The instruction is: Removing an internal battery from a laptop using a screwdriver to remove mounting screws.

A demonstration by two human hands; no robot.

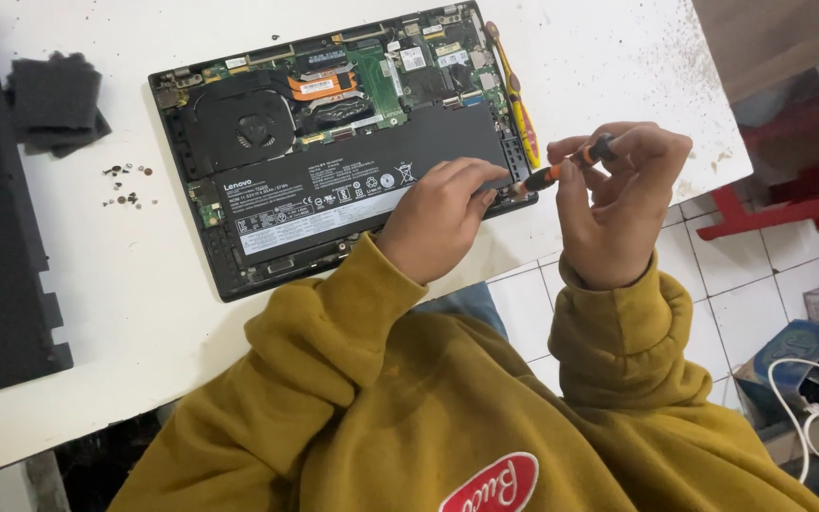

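Head view, looking down on a white table [618,57] with an opened laptop [334,142] lying bottom side up, cover off, so that the fan [244,128], the green circuit board [376,81] and the long black battery [353,185] are exposed. The person's left hand [438,216] rests on the laptop's near right corner, fingers curled down and pressing on the edge of the battery there; it grips nothing that can be made out. The right hand [618,204] is raised just off the table's right edge, fingers closed around a small screwdriver [566,166] with an orange and black handle; its tip points left and down toward the laptop's right corner, just beside the left fingertips. Whether the tip touches the laptop cannot be told. A yellow pry tool [521,114] lies along the laptop's right side. A scatter of small screws [125,185] sits on the table left of the laptop, with dark foam pieces [54,100] beyond them. Both sleeves are mustard yellow.
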